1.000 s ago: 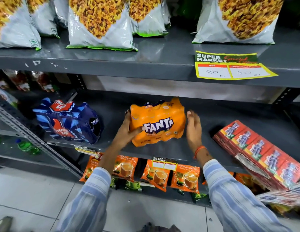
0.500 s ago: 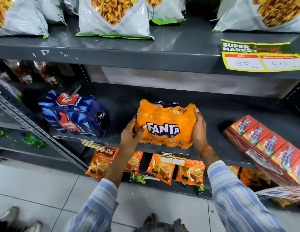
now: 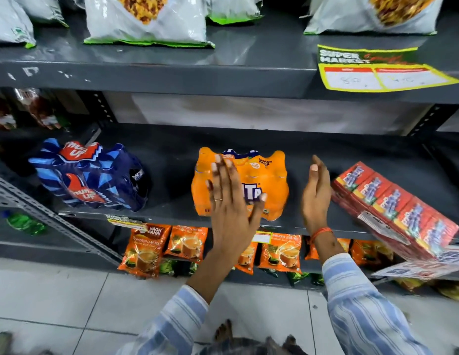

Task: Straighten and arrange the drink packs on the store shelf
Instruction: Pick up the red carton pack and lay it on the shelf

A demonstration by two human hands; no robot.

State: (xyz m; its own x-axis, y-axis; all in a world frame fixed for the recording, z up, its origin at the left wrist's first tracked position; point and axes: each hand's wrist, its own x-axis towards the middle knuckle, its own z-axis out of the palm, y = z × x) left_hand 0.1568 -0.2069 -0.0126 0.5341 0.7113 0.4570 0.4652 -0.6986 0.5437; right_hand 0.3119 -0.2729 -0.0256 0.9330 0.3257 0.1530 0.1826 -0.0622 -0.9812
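Head view: both hands open; left hand [image 3: 229,201] over Fanta pack [image 3: 264,185], right hand [image 3: 316,193] beside it.

Dark grey metal shelving [image 3: 172,75] on perforated uprights [image 3: 425,119], 3 tiers visible. Pale wall panel [image 3: 248,108] behind the middle tier. Light grey floor tiles [image 3: 56,298] with thin dark grout lines below. Soft glare on the top tier's glossy surface.

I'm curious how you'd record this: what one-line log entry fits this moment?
step: straightening | orange Fanta pack upright on middle shelf | left hand open before it | right hand open beside it | blue pack untouched
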